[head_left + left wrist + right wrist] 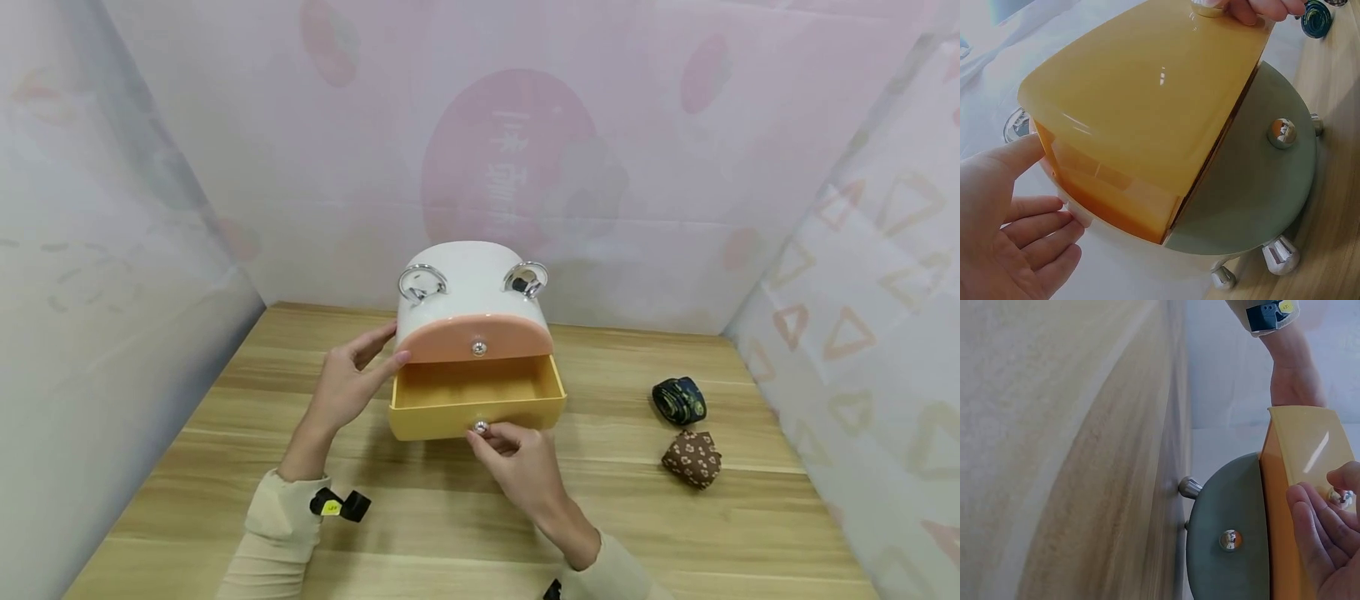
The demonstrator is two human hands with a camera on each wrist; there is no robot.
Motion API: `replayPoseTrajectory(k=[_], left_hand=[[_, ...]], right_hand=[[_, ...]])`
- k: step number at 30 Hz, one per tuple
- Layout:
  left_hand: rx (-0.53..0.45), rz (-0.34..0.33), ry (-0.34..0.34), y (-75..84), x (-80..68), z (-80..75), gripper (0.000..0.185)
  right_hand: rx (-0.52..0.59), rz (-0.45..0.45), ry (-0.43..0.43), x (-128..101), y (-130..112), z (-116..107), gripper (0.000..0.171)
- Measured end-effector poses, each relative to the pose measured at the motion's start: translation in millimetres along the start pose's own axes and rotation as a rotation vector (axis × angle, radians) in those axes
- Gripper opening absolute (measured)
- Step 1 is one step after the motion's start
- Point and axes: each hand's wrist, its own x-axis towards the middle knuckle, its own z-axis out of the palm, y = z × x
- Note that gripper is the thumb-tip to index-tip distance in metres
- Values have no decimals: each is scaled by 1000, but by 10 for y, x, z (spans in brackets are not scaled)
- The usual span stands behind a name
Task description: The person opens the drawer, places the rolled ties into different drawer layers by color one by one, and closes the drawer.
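A white drawer box [468, 279] with two silver ears stands on the table. Its orange top drawer [450, 337] and green bottom drawer [1247, 175] are closed, while the yellow middle drawer [442, 421] is pulled out, and no contents show inside. At the box's left side, my left hand [348, 379] steadies it with extended fingers, the thumb by the front edge. My right hand [521, 471] pinches the silver knob [481, 427] of the yellow drawer between thumb and fingers. Silver feet [1280, 255] hold the box above the table.
To the right lie a rolled dark patterned necktie [679, 401] and a rolled brown flowered necktie [693, 459]. The wooden table [600, 533] is bounded by a pale printed backdrop [637, 275] behind and at both sides.
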Motion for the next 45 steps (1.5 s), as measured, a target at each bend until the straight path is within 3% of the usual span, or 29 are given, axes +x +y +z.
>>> replayPoseTrajectory(k=[12,23,35,45], left_hand=[[2,1,-5,27,-9,2,54],[0,8,-5,52,-10,-2,55],[3,-7,-8,62,-22,-4,56],[10,-7,-8,64,-19,-1,57]], right_hand=[[0,1,-16,-99,-20,-33,7],[-6,-84,-24,-190,-46,-50,10],[14,-104,-27,-240,-9,-49,8],[-97,-134,-78,-288,12,-275,6]])
